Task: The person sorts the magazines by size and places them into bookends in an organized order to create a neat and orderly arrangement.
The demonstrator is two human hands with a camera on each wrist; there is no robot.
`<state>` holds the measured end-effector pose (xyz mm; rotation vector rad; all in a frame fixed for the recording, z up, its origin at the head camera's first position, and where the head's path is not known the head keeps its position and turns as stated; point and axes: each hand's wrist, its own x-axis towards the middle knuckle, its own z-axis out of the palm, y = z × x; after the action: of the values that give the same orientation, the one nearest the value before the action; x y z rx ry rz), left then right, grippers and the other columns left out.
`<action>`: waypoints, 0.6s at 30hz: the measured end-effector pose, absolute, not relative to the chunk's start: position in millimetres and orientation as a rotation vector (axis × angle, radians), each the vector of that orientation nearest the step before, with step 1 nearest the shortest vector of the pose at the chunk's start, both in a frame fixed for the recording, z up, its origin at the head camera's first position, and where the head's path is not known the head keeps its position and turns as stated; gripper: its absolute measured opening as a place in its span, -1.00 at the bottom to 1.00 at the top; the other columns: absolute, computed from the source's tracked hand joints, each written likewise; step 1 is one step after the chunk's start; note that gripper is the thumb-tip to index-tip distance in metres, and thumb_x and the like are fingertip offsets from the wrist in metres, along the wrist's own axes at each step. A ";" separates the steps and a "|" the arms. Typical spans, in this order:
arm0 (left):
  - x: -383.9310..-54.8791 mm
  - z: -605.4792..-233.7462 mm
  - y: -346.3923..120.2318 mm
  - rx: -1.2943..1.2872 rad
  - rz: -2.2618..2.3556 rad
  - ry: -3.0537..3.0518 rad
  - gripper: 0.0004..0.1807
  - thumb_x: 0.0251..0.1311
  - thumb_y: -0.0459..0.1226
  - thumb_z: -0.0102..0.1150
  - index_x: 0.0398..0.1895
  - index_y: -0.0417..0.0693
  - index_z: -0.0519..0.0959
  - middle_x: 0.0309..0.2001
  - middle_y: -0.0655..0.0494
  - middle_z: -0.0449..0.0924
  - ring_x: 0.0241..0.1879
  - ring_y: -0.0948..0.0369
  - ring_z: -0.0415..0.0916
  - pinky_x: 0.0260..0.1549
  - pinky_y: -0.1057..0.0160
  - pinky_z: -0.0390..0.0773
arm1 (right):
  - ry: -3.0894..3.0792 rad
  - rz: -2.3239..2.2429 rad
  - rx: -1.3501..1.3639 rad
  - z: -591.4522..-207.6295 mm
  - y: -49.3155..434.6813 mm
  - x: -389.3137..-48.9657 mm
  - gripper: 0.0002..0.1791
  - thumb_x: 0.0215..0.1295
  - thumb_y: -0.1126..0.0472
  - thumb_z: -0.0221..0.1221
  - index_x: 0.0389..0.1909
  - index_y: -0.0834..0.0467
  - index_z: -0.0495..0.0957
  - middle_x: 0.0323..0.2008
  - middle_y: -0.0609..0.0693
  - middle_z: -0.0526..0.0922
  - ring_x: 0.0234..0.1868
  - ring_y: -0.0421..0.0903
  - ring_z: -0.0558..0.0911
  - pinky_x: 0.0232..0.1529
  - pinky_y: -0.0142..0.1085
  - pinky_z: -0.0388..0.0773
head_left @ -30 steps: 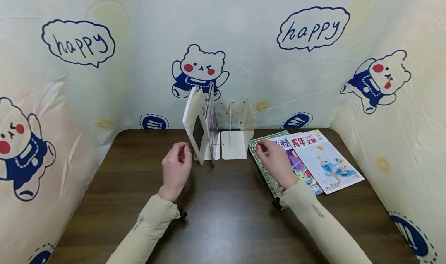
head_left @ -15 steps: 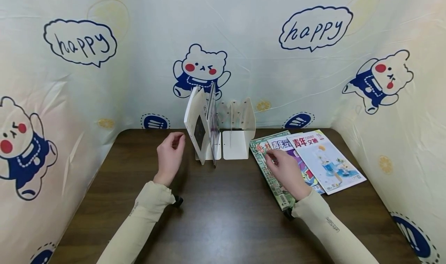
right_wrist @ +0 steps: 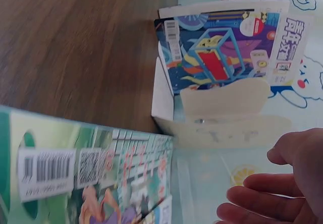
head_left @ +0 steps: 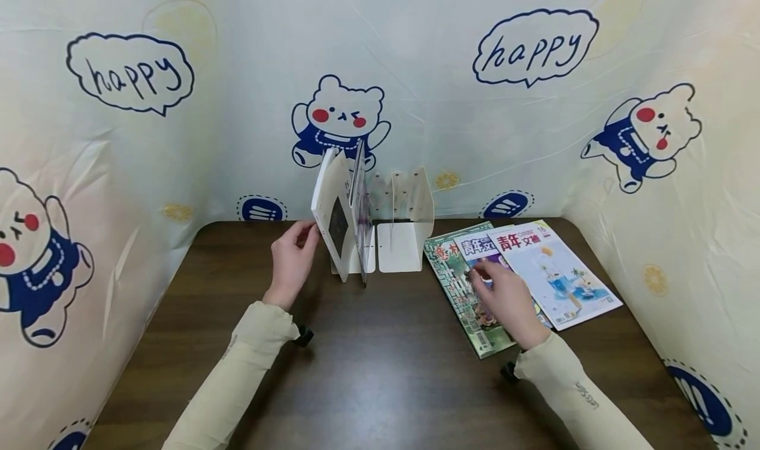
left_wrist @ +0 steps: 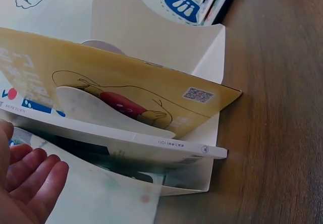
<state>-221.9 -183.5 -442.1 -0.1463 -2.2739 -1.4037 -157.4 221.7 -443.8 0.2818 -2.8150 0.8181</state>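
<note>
My left hand (head_left: 292, 258) is beside the white book (head_left: 325, 202) that stands in a white bookend (head_left: 400, 252). In the left wrist view, its loosely curled fingers (left_wrist: 48, 183) lie near the book's spine (left_wrist: 136, 135), with nothing seen between them; contact is unclear. Next to that book stands a thin magazine (head_left: 360, 225), its yellow back cover (left_wrist: 151, 95) carrying a QR code. My right hand (head_left: 507, 301) hovers over the fanned magazines, fingers loosely bent and holding nothing. Under it lie a green magazine (head_left: 454, 288) and a purple one (head_left: 475, 247), partly hidden.
A white magazine (head_left: 558, 282) with a blue picture overlaps the purple one at the right. The bookend's right divider (head_left: 423, 196) stands upright. A patterned curtain (head_left: 249, 140) surrounds the brown table (head_left: 368, 371) at the back and sides.
My left hand has moved away and up along the white book's left side. My right hand has drifted right and toward me over the magazines, uncovering more of the green one.
</note>
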 end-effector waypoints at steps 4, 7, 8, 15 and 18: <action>-222.1 -441.6 -185.1 -0.185 -1.451 -2.260 -0.70 0.52 -0.16 0.18 0.11 -0.15 0.69 -0.05 -0.10 0.75 -0.18 0.04 0.70 -0.24 0.56 0.60 | -2.852 0.810 0.235 -442.4 230.3 -156.8 -0.65 0.56 0.11 0.14 0.10 0.29 0.65 0.02 0.24 0.73 0.05 0.21 0.70 0.14 0.18 0.59; -220.6 -441.6 -186.0 -0.196 -1.472 -2.254 -0.68 0.53 -0.13 0.16 0.11 -0.15 0.69 -0.05 -0.09 0.75 -0.21 0.05 0.71 -0.24 0.54 0.62 | -2.863 0.805 0.217 -444.2 236.4 -156.0 -0.64 0.56 0.10 0.13 0.09 0.29 0.64 0.00 0.24 0.73 0.04 0.21 0.69 0.15 0.18 0.59; -219.9 -441.9 -186.3 -0.196 -1.477 -2.252 -0.68 0.53 -0.13 0.16 0.10 -0.15 0.69 -0.05 -0.09 0.75 -0.23 0.05 0.71 -0.25 0.54 0.62 | -2.866 0.801 0.208 -445.5 238.6 -155.3 -0.64 0.56 0.09 0.13 0.09 0.29 0.64 0.00 0.24 0.73 0.04 0.20 0.69 0.16 0.18 0.59; -215.6 -442.9 -185.8 -0.233 -1.500 -2.227 -0.68 0.52 -0.14 0.17 0.08 -0.18 0.70 -0.04 -0.10 0.76 -0.26 0.09 0.74 -0.27 0.51 0.65 | -2.902 0.805 0.120 -448.4 251.7 -151.5 -0.60 0.58 0.09 0.10 0.18 0.31 0.59 0.06 0.29 0.69 0.07 0.24 0.67 0.15 0.21 0.59; -215.9 -444.9 -186.4 -0.255 -1.493 -2.229 -0.71 0.50 -0.18 0.22 0.10 -0.17 0.70 -0.01 -0.09 0.75 -0.18 0.01 0.75 -0.23 0.52 0.65 | -2.901 0.821 0.112 -448.1 255.0 -149.8 -0.58 0.58 0.10 0.10 0.21 0.32 0.58 0.09 0.31 0.68 0.08 0.25 0.67 0.15 0.22 0.58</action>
<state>-215.9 -186.4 -444.9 -0.2553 -2.2288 -1.4935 -149.8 255.0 -448.1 0.1116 -2.9006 0.8208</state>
